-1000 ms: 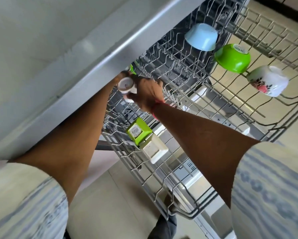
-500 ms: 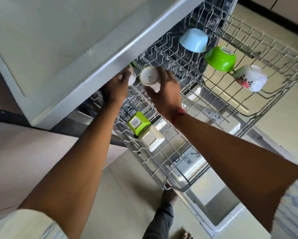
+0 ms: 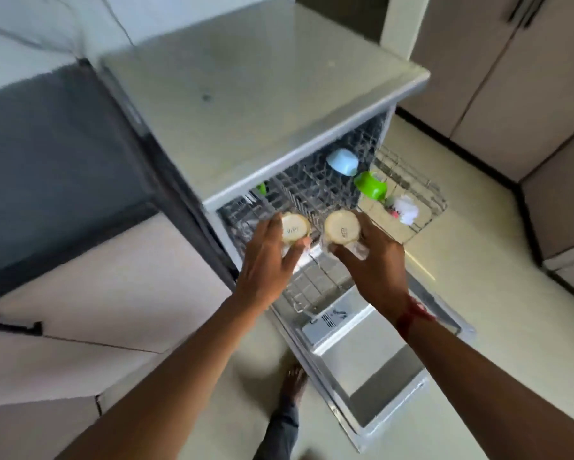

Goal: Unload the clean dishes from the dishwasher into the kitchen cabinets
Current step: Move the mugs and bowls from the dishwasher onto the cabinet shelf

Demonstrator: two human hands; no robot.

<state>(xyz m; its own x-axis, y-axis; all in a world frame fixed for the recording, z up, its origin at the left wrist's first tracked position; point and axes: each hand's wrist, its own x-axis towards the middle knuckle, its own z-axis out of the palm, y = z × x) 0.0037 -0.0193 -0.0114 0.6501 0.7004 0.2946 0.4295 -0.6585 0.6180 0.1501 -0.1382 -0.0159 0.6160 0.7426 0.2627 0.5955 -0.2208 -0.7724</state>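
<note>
My left hand (image 3: 265,267) grips a white cup (image 3: 294,228), its cream base turned toward me. My right hand (image 3: 373,263) grips a second white cup (image 3: 342,226) the same way. Both cups hang above the pulled-out upper rack (image 3: 421,194) of the open dishwasher (image 3: 245,104). In that rack sit a light blue bowl (image 3: 342,161), a green bowl (image 3: 370,185) and a white floral bowl (image 3: 405,210), all upside down. A bit of a green item (image 3: 262,188) shows under the dishwasher's top edge.
The dishwasher door (image 3: 371,370) lies open and flat below my hands. Beige cabinet doors (image 3: 511,78) stand at the right, and a low cabinet with a dark handle (image 3: 13,327) at the left. My foot (image 3: 292,383) rests on the pale tiled floor beside the door.
Both hands have lifted out of the rack, each with a cup, and drawn apart. The view has pulled back and up, so the whole dishwasher top shows.
</note>
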